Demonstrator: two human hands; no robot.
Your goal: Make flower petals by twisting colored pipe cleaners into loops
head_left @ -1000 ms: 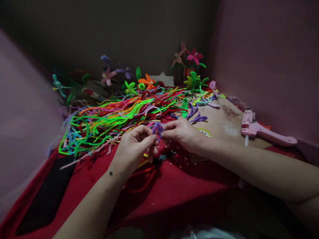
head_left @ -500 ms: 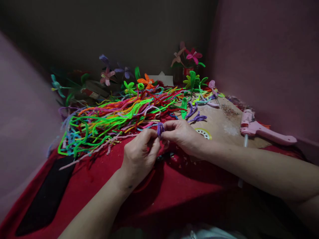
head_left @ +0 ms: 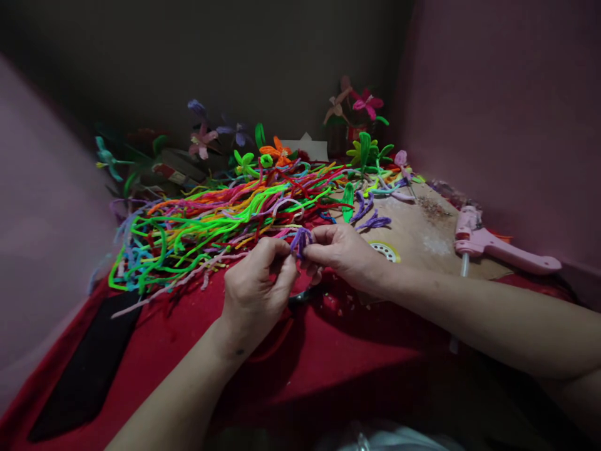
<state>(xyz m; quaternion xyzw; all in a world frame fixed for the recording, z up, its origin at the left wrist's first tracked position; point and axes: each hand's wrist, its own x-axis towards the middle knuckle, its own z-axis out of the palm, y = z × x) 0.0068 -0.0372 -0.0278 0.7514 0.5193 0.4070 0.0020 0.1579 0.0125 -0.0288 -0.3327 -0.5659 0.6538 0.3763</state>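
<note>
A small looped piece of purple pipe cleaner [head_left: 300, 241] is held between my two hands, above the red cloth [head_left: 188, 357]. My left hand [head_left: 260, 279] pinches its left side with thumb and index finger. From the right, my right hand [head_left: 345, 254] pinches the same piece, the other fingers curled beneath. Behind my hands lies a heap of loose pipe cleaners [head_left: 211, 219] in green, red, orange and pink. More bent purple pipe cleaner pieces [head_left: 373, 221] rest on a brown board, beside a green leaf shape [head_left: 347, 202].
A pink glue gun [head_left: 502, 245] lies at the right on the brown board [head_left: 422, 232]. A white and yellow disc [head_left: 384, 252] sits behind my right wrist. At the left is a flat black object [head_left: 89, 369]. Several pipe cleaner flowers [head_left: 277, 151] stand along the back wall.
My left hand has shifted slightly left and down. The purple loops between my fingers have spread apart and show more widely. My right hand has barely moved.
</note>
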